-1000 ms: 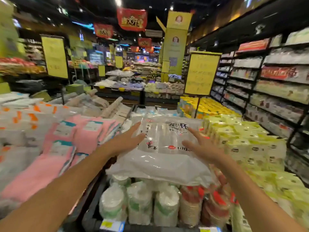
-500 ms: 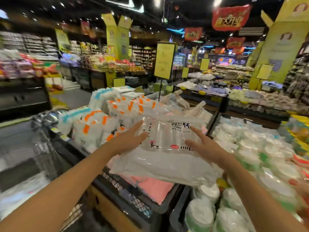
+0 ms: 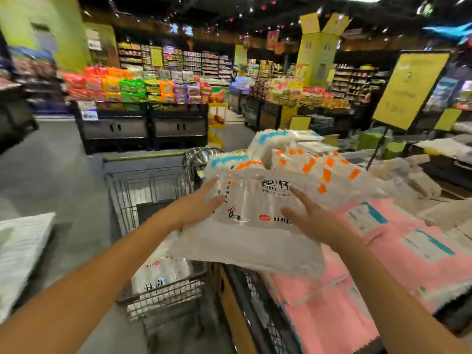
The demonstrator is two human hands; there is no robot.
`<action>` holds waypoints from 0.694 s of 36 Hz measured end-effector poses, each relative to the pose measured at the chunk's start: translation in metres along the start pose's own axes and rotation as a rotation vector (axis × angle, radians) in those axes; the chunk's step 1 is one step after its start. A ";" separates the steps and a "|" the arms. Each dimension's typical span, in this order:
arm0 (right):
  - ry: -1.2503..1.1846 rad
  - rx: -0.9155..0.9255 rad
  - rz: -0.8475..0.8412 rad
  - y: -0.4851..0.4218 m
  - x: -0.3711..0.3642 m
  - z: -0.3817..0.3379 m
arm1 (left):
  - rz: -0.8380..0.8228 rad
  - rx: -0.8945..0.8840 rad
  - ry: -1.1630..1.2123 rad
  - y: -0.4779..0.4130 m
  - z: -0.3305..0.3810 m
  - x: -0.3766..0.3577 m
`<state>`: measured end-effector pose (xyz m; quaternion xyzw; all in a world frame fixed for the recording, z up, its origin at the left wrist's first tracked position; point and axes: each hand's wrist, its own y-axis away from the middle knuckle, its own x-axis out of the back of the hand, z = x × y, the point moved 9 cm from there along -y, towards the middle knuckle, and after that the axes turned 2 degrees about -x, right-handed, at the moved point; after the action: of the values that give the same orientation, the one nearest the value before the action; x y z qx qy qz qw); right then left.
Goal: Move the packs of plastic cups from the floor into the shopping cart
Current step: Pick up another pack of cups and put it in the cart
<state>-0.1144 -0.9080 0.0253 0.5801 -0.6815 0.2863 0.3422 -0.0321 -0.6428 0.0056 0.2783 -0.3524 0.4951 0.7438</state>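
The pack of plastic cups (image 3: 255, 233) was carried between the left hand (image 3: 200, 203) and right hand (image 3: 313, 219), each grip flat, fingers straight and pressed against the wrapper. It hung over the pink packs (image 3: 388, 254), just right of the shopping cart (image 3: 122, 200), where another cup pack (image 3: 163, 274) lay.

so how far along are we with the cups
Done: one pack of cups already lies in the shopping cart. In hand: a second pack is pressed between the left hand and right hand, just right of the cart. Left: drop it in; the blurred white bundle on the floor may be more.
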 end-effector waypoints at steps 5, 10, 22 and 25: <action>0.034 0.059 -0.098 -0.051 -0.042 -0.037 | 0.045 0.116 0.037 -0.001 -0.059 0.022; 0.008 0.126 -0.184 -0.107 -0.091 -0.082 | 0.104 0.188 0.077 -0.017 -0.125 0.054; 0.016 0.170 -0.261 -0.238 -0.202 -0.184 | 0.166 0.232 0.082 -0.088 -0.259 0.134; 0.000 0.182 -0.264 -0.269 -0.226 -0.201 | 0.193 0.210 0.108 -0.108 -0.282 0.151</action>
<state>0.1989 -0.6589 -0.0363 0.6931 -0.5706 0.2993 0.3231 0.1777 -0.3845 -0.0491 0.2922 -0.2834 0.6127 0.6774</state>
